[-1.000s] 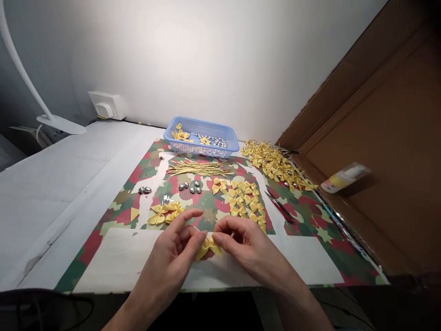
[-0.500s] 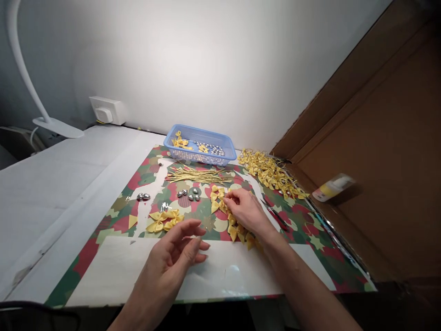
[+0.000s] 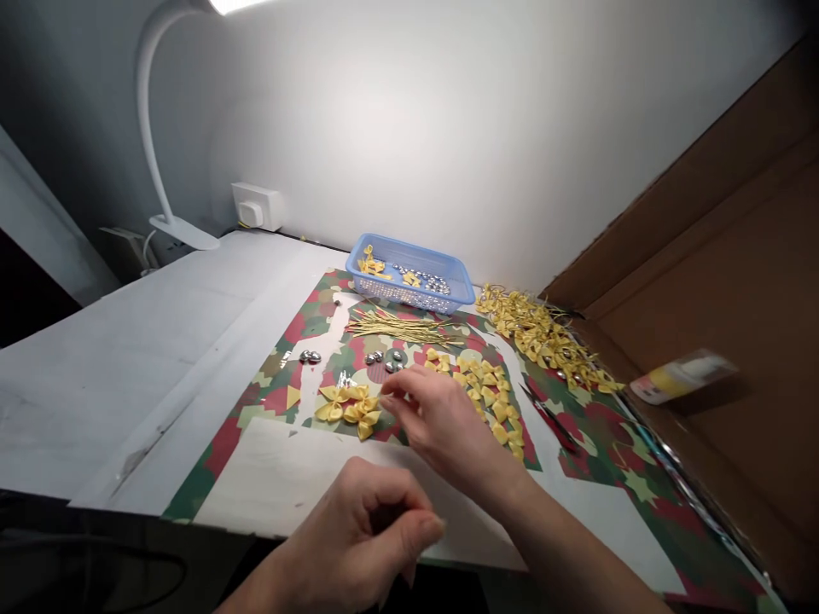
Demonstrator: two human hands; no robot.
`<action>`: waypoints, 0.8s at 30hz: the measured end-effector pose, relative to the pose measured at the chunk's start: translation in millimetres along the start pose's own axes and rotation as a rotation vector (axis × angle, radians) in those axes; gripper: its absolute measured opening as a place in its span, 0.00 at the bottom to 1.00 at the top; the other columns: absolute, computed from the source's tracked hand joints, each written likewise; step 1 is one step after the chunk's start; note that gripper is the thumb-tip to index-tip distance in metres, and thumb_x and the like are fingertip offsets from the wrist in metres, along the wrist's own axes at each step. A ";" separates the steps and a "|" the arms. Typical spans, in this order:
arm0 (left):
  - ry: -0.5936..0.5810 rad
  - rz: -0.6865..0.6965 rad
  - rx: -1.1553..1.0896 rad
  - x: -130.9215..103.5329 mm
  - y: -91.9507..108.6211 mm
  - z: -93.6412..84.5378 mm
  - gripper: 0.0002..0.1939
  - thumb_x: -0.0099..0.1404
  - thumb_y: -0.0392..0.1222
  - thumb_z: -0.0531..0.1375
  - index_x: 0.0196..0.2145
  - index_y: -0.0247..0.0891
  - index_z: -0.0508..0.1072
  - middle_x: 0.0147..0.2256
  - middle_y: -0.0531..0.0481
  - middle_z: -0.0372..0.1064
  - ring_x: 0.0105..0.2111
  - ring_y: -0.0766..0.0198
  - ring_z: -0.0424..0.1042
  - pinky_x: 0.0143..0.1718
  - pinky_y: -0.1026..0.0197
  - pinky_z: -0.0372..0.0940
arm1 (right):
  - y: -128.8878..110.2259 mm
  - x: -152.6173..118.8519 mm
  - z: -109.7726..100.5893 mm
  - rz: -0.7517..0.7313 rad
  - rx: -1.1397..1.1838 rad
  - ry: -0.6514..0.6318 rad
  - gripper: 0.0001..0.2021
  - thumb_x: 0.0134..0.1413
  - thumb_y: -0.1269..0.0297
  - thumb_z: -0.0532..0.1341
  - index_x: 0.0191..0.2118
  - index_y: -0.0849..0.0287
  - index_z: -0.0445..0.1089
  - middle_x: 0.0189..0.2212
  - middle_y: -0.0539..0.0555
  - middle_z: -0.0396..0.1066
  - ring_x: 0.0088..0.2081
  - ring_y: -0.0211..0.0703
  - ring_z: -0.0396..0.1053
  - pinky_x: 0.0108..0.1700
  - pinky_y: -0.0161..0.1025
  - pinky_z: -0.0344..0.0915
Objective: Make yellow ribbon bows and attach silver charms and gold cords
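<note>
My left hand (image 3: 368,533) is raised over the front of the white sheet, its fingers curled in and the thumb against them. Whatever it may hold is hidden. My right hand (image 3: 441,418) reaches leftward across the mat, thumb and fingertips drawn together beside a small group of yellow ribbon bows (image 3: 349,405). I cannot make out anything between those fingertips. More yellow bows (image 3: 492,392) lie spread behind and right of this hand. Silver beads (image 3: 374,357) sit just beyond its fingers, and another few silver beads (image 3: 310,356) lie farther left.
Gold twist ties (image 3: 403,327) lie in front of a blue basket (image 3: 409,294) holding bows and beads. A heap of tied yellow bows (image 3: 537,328) is at the right, near scissors (image 3: 550,418) and a bottle (image 3: 682,377) by the cardboard wall. A lamp (image 3: 182,232) stands left.
My right hand has moved from the right-hand bows to the left group, where a bow now lies lower. My left hand has curled closed and come nearer. The view has turned left.
</note>
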State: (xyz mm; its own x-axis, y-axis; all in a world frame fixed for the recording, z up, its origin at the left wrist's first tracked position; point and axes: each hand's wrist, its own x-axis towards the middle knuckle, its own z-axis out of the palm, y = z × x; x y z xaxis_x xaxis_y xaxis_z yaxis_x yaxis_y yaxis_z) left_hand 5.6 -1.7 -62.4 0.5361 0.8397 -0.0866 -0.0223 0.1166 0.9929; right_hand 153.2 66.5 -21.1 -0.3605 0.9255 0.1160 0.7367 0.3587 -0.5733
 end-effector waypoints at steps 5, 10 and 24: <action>-0.013 0.012 -0.031 0.0 0.7 -1.9 0.14 0.65 0.41 0.62 0.22 0.39 0.70 0.15 0.56 0.62 0.13 0.70 0.56 0.16 0.67 0.50 | -2.6 21.2 16.5 0.037 -0.014 -0.060 0.08 0.60 0.74 0.62 0.30 0.57 0.71 0.29 0.51 0.72 0.32 0.41 0.68 0.34 0.37 0.57; -0.002 -0.005 -0.065 -0.2 -0.2 -1.5 0.14 0.66 0.43 0.62 0.23 0.39 0.71 0.16 0.56 0.64 0.13 0.70 0.59 0.16 0.67 0.50 | 2.6 22.7 14.4 0.039 0.009 -0.060 0.11 0.57 0.76 0.63 0.27 0.57 0.65 0.28 0.50 0.70 0.32 0.41 0.67 0.35 0.37 0.58; 0.370 0.166 -0.349 8.7 -9.4 -3.3 0.13 0.70 0.49 0.65 0.50 0.48 0.71 0.36 0.55 0.73 0.29 0.69 0.72 0.35 0.66 0.70 | -2.5 -59.4 -29.1 -0.124 0.099 -0.033 0.11 0.68 0.75 0.52 0.33 0.56 0.64 0.32 0.50 0.67 0.31 0.39 0.63 0.33 0.36 0.58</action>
State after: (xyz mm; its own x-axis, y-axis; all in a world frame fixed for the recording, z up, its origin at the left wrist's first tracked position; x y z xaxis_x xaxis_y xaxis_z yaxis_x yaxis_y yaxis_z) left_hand 7.8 6.2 -72.7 0.1699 0.9853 -0.0159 -0.3945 0.0828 0.9151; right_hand 189.4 14.1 -2.9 -0.4648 0.8700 0.1648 0.6261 0.4545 -0.6335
